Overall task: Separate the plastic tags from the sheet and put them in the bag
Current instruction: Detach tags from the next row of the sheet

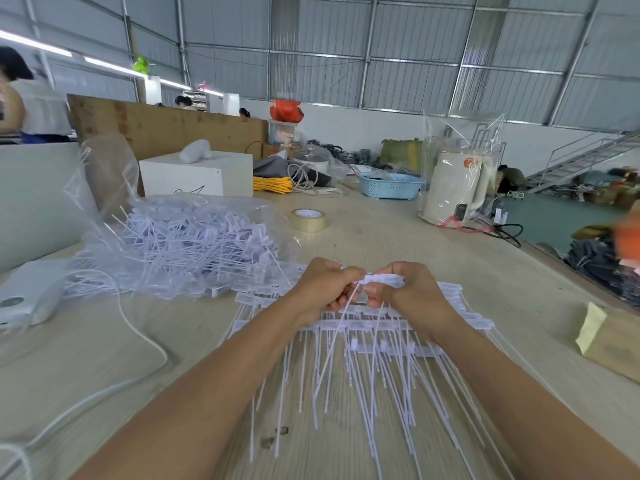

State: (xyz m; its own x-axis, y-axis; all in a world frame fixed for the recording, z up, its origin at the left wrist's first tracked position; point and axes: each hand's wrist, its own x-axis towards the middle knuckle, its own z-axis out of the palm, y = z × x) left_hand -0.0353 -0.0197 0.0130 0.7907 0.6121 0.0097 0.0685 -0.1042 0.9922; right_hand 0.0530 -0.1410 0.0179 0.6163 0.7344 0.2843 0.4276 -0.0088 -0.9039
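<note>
One tag (382, 280) (white) between both hands' fingers (349, 276)

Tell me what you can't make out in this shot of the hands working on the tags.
Head view only:
- Where the left hand and right hand pinch the tag: curled fingers hide the joint.
- Tag sheet: its middle lies under both hands.
- Count in the bag: crinkled plastic and tangle.
- Tape roll print: too small.
- Orange object: blurred, cut by right edge.

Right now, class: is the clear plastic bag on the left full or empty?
Well filled, not empty: the clear bag bulges with loose white tags piled inside it.
</note>
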